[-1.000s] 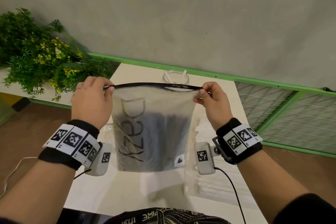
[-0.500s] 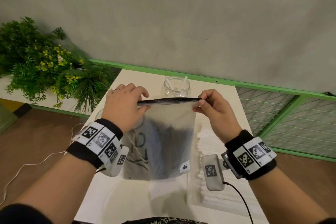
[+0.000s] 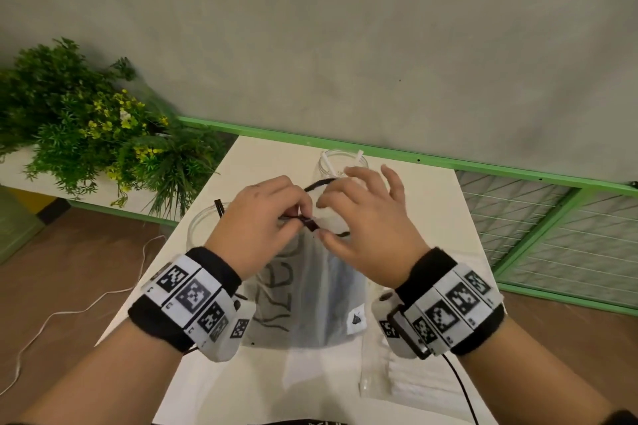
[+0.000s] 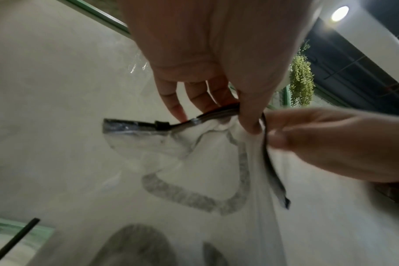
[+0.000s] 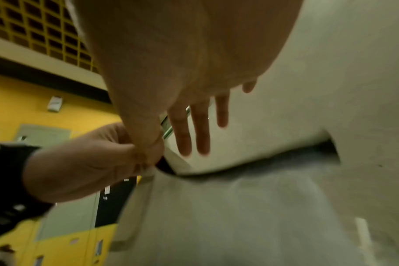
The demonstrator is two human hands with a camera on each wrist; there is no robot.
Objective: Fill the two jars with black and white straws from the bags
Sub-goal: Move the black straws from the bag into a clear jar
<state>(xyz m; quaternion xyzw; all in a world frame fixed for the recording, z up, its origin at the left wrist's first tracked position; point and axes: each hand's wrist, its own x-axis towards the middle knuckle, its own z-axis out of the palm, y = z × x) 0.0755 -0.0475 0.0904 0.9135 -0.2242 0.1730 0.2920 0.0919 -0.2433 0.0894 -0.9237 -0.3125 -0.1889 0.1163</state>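
Observation:
A frosted bag (image 3: 310,293) with dark straws inside hangs upright over the white table (image 3: 272,162). My left hand (image 3: 298,216) pinches its black zip strip (image 4: 134,126) near the middle. My right hand (image 3: 324,219) pinches the opposite lip between thumb and index finger, its other fingers spread. The bag's mouth bows open between the hands. One glass jar (image 3: 340,162) with white straws stands behind the hands. A second jar (image 3: 203,228) at the left holds a black straw (image 3: 218,207). A clear bag of white straws (image 3: 407,379) lies flat at the right.
A leafy plant (image 3: 86,128) stands on a ledge at the left of the table. A green rail (image 3: 431,160) and wire mesh (image 3: 552,224) run behind and to the right. A white cable (image 3: 69,314) trails over the floor at the left.
Both hands came together from the bag's top corners to its middle. The bag has dropped lower, and its straight zip strip now curves open.

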